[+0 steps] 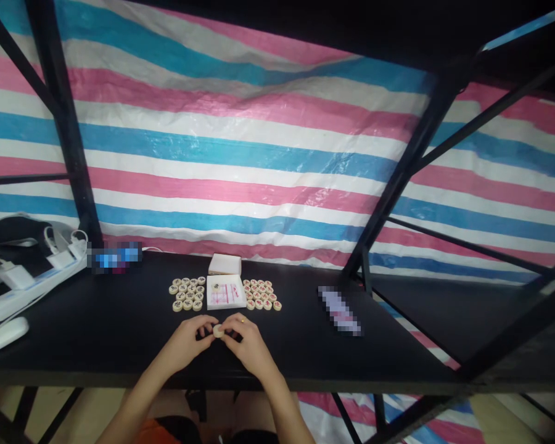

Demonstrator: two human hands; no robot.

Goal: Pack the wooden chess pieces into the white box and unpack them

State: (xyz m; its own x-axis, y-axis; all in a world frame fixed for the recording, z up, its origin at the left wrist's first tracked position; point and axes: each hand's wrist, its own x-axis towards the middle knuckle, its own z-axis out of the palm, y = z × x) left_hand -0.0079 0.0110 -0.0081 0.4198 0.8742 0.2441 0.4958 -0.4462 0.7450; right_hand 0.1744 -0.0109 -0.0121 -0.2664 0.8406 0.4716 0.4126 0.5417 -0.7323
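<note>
Between the fingertips of my two hands is a pale round xiangqi piece (pixel 218 332), just above the black table near its front edge. My left hand (pixel 189 339) pinches it from the left, thumb and fingers curled. From the other side my right hand (pixel 248 345), a ring on one finger, grips it too. Past my hands stands a white open box (pixel 226 306) with a pink-printed sheet and one piece inside. Dark-marked xiangqi pieces (pixel 187 295) lie in rows left of the box. Red-marked pieces (pixel 261 295) are lined up on its right.
A white box lid (pixel 225 264) lies behind the box. On the left are a power strip (pixel 32 287) with chargers, a white mouse-like object (pixel 7 333) and a blurred item (pixel 115 256). Another blurred object (pixel 340 310) lies right. Black metal posts (pixel 398 166) frame the table (pixel 120 327).
</note>
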